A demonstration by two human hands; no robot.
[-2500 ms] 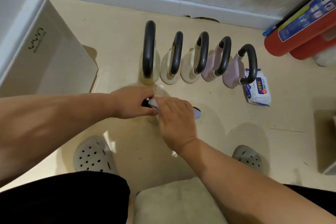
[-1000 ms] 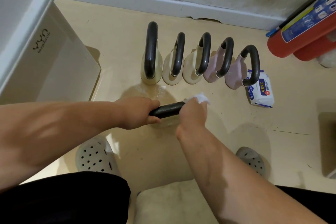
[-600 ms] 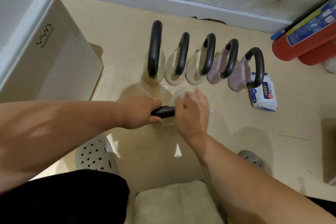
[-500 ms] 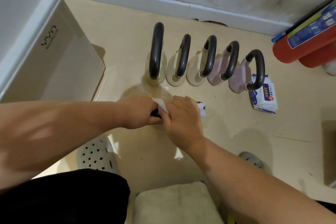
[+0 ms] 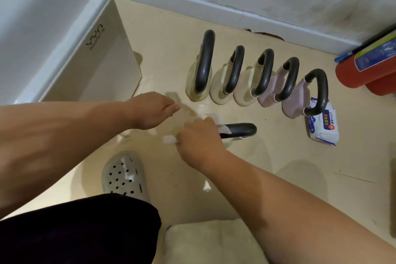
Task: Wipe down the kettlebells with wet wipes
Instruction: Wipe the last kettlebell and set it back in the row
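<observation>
A kettlebell with a dark handle (image 5: 241, 129) stands on the floor in front of me, its cream body mostly hidden under my hands. My right hand (image 5: 199, 138) grips a white wet wipe (image 5: 169, 140) against the left part of that handle. Just to the left and behind, my left hand (image 5: 150, 109) hovers with its fingers relaxed, off the handle and holding nothing. Behind them a row of several kettlebells (image 5: 233, 75), cream on the left and pink on the right, stands upright. A wet wipe pack (image 5: 323, 127) lies by the rightmost pink one.
A large white bin (image 5: 64, 45) fills the left side. A red fire extinguisher (image 5: 364, 70) lies at the right by the wall's baseboard (image 5: 214, 8). My grey clog (image 5: 124, 176) and a beige cushion (image 5: 210, 242) are close to me.
My left hand has let go of the handle and pulled back to the left. My right hand has slid the wipe to the handle's left end, baring its right end.
</observation>
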